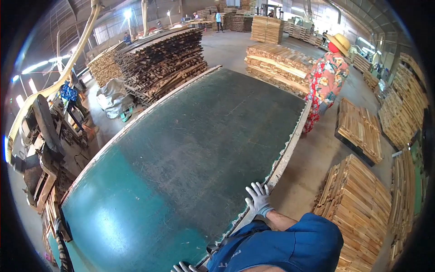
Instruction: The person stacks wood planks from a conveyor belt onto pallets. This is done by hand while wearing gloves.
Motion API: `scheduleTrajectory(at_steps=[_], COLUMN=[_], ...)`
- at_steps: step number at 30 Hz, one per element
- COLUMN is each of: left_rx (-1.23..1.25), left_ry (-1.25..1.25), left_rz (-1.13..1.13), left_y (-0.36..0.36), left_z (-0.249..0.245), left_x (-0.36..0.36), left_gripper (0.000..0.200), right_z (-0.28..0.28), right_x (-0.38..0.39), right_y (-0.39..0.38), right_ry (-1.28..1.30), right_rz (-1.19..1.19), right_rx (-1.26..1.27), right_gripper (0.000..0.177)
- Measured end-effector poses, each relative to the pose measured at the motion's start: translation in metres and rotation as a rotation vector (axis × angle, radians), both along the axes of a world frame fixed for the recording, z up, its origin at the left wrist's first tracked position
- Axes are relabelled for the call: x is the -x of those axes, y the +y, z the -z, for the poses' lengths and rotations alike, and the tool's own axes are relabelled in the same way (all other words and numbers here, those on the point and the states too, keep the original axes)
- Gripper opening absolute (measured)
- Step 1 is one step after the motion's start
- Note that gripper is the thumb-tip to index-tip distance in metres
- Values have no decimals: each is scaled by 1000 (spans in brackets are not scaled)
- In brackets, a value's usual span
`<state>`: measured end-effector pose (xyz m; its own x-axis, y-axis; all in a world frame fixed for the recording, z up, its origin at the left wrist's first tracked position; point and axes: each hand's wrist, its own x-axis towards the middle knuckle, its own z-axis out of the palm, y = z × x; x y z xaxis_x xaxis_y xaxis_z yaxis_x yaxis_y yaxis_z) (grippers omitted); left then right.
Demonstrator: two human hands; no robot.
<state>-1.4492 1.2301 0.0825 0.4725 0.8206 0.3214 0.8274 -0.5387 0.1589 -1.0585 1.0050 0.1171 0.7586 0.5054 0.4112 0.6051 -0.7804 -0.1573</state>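
A large table with a worn dark-green and teal top (195,140) and a pale, rough edge fills the middle of the head view. My right hand (258,198), in a grey-white glove, lies on its right edge with the fingers spread and nothing held. At the bottom frame edge, my left hand (185,267), also gloved, shows only in part; its fingers are apart near the table's lower edge. The rest of that hand is cut off.
Wood stacks stand beyond the table (163,61) and at right (358,208). A person in a flowered shirt (328,77) is at the far right corner. Machinery (45,136) stands at left, near what looks like another person's striped sleeve (63,249). A silver sack (113,99) lies behind.
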Motion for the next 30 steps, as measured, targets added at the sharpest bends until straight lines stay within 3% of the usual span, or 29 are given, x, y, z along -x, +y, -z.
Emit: scheduleTrajectory(at_steps=[6, 12, 15, 18, 30], left_rx=[88, 5, 112, -70, -73], left_ry=[90, 43, 152, 35, 2], left_rz=[-12, 25, -8, 0, -21], left_y=[3, 14, 20, 23, 30], left_z=[-19, 1, 1, 13, 2], left_x=[11, 30, 38, 41, 62], left_gripper=[55, 59, 57, 55, 50], right_z=[-3, -4, -4, 0, 5], right_x=[13, 27, 33, 38, 62], right_y=[8, 15, 18, 21, 33], right_ry=[-2, 18, 27, 8, 53], right_rz=[-5, -8, -8, -5, -2], right_rx=[-1, -4, -6, 7, -15], right_gripper=[52, 52, 52, 52, 53])
